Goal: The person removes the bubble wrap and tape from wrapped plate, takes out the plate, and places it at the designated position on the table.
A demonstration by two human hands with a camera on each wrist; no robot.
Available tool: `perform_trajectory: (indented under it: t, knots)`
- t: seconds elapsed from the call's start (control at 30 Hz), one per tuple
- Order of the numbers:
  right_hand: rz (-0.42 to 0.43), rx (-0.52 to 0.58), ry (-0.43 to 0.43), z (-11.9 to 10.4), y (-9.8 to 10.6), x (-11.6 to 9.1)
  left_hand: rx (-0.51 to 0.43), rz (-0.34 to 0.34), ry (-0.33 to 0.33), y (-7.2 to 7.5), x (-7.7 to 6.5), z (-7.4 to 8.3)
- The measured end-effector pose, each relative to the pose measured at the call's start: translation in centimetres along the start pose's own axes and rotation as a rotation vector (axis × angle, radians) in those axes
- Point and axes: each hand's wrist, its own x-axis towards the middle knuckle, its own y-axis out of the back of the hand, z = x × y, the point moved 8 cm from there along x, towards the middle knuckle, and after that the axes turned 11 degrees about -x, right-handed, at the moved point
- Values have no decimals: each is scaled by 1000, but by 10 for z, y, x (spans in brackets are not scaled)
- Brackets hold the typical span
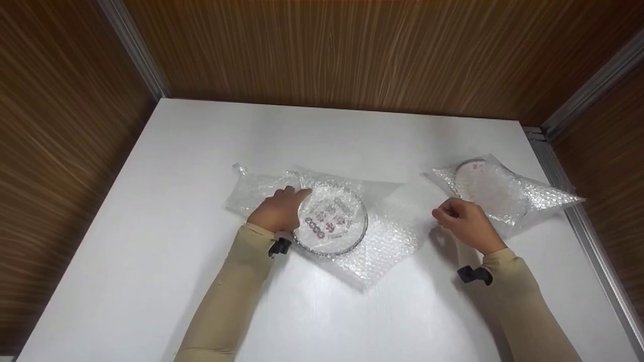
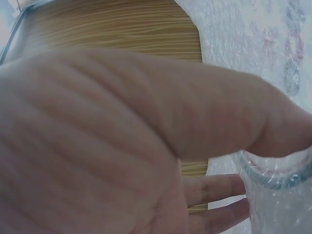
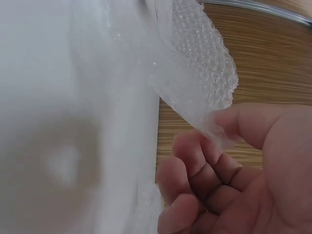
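A round plate (image 1: 334,226) with a dark patterned rim and red and grey motifs shows through a sheet of clear bubble wrap (image 1: 387,244) on the white table. At the plate's left edge, my left hand (image 1: 279,208) grips it through the wrap. Its thumb (image 2: 273,126) lies over the face in the left wrist view, other fingers beyond the edge. To the right, my right hand (image 1: 465,223) pinches a corner of the wrap between thumb and index finger. That wrap corner (image 3: 200,105) is stretched up toward the fingertips, the remaining fingers curled.
Another plate in bubble wrap (image 1: 490,191) lies at the table's right side, just beyond my right hand. Brown wood-grain panels (image 1: 332,55) surround the white table (image 1: 166,146), with metal rails (image 1: 578,211) along the right edge.
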Motion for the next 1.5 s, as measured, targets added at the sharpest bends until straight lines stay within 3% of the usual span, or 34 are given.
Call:
perform_trajectory:
  t: [0.33, 0.6, 0.93, 1.17, 1.37, 1.5]
  knots:
    - [-93, -16, -40, 17, -2, -4, -22, -8, 9, 1, -1, 0]
    - [-105, 31, -59, 23, -9, -5, -38, -15, 20, 1, 0, -1]
    - [-163, -14, 1, 28, -24, -8, -41, -23, 5, -1, 0, -1]
    - [-192, 42, -48, 38, -25, -11, -45, -38, 16, -7, 2, -4]
    - [-201, 175, -45, 39, -30, -11, -25, -44, 5, -5, 1, -1]
    - [-188, 237, -102, 40, -32, -11, -31, -48, -8, -3, 2, 1]
